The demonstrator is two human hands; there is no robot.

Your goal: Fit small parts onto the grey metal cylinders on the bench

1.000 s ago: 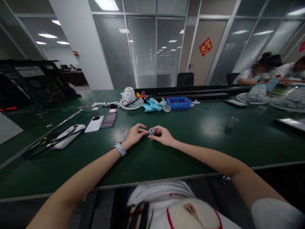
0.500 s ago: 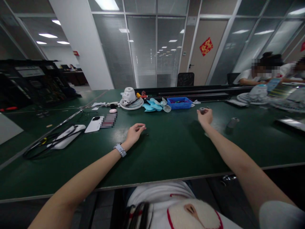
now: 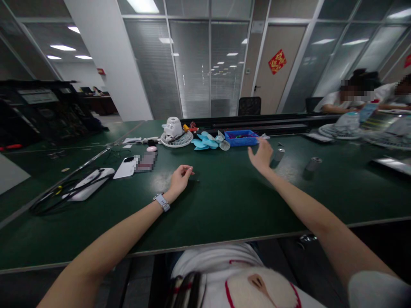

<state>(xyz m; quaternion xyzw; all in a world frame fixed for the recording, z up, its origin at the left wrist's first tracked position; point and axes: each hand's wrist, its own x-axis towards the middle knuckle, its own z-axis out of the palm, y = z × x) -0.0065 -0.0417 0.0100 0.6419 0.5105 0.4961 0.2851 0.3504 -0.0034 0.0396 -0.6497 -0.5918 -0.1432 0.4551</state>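
Note:
My left hand (image 3: 180, 179) rests over the green table (image 3: 218, 214), thumb and fingertips pinched together; whatever may be between them is too small to make out. A tiny dark piece (image 3: 198, 180) lies just right of it. My right hand (image 3: 261, 155) has its fingers apart and holds nothing. Right beside that hand stands a metal cylinder (image 3: 280, 154), and a second metal cylinder (image 3: 313, 164) is farther right. Behind my right hand sits a blue tray (image 3: 241, 138) with small parts in it.
Light blue fan blades (image 3: 205, 141) and a white fan housing (image 3: 176, 134) lie at the back. Phones (image 3: 126, 167), a white case (image 3: 91, 185) and black cable are at the left. A person (image 3: 340, 100) sits at the far right, near other fan parts.
My right hand has let go of the metal cylinder, which now stands on the table, and has moved left with its fingers opened. The left hand has barely moved.

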